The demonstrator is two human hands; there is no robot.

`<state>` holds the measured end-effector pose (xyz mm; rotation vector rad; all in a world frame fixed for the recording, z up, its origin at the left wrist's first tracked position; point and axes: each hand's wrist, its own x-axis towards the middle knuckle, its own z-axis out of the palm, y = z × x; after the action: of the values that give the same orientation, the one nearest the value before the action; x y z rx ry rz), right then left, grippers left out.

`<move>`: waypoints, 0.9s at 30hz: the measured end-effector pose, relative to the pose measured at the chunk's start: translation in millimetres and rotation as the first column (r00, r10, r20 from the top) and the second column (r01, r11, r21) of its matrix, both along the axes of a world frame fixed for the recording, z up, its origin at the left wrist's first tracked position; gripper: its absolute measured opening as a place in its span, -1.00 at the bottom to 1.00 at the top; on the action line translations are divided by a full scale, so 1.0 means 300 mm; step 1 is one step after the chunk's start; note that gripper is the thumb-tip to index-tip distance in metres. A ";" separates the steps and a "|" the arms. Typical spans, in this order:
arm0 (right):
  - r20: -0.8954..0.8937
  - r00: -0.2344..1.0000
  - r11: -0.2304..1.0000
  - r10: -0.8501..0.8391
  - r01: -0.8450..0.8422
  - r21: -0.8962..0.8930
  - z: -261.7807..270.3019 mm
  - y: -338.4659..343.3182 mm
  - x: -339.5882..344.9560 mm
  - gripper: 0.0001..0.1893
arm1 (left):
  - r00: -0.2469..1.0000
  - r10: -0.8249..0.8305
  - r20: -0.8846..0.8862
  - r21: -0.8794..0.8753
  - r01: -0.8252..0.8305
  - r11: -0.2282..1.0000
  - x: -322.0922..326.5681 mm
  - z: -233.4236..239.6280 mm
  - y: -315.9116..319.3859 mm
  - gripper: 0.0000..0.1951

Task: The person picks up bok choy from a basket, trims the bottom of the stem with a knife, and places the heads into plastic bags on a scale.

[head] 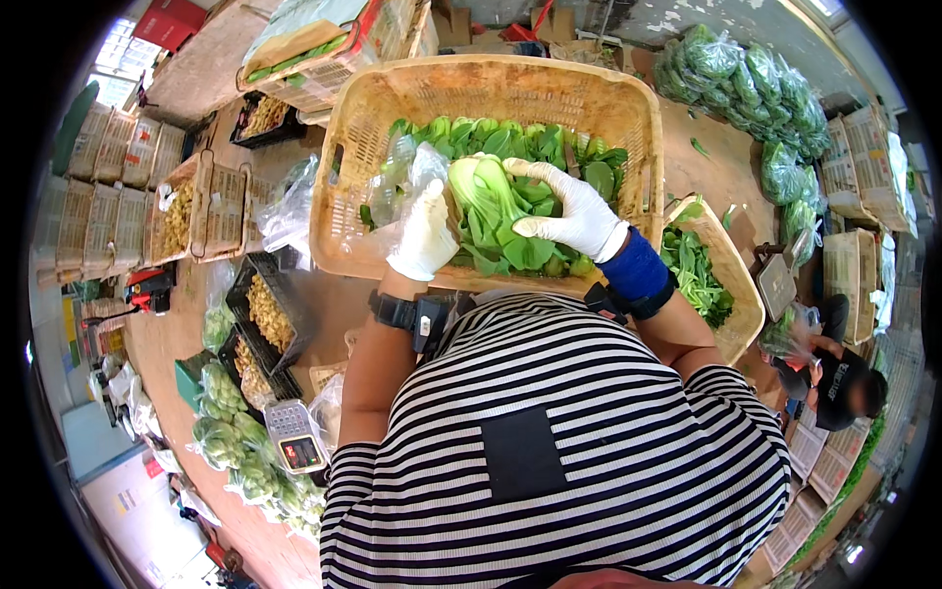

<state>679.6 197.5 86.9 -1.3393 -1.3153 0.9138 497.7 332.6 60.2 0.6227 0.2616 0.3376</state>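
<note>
My left hand [423, 234], in a white glove, holds a crumpled clear plastic bag [394, 177] that spreads above and left of its fingers. My right hand [572, 207], gloved too, has its thumb and fingers around leafy bok choy [484, 190]. The pale stem end points up, close to my left fingertips; leaves hang below. Both hands are over a large yellowish plastic crate [486, 72]. Inside it, more bok choy [504, 132] lies in a row along the far side, and other heads show under my hands.
A smaller crate of greens [695, 276] stands at right by a weighing scale [776, 287]. Bagged greens [743, 81] are piled beyond. At left are black crates of yellowish produce [268, 313], a digital scale [296, 436] and bagged vegetables [243, 449]. Another person [839, 383] handles a bag at far right.
</note>
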 end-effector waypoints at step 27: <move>0.474 0.850 0.973 -0.229 0.200 0.111 -0.066 0.036 -0.052 -0.49 | 0.862 0.340 -0.376 0.759 0.076 0.647 0.034 -0.069 -0.064 -0.44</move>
<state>663.9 208.2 67.1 -1.7005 -1.5097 0.3865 507.8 313.3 39.5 1.5529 0.6847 0.4339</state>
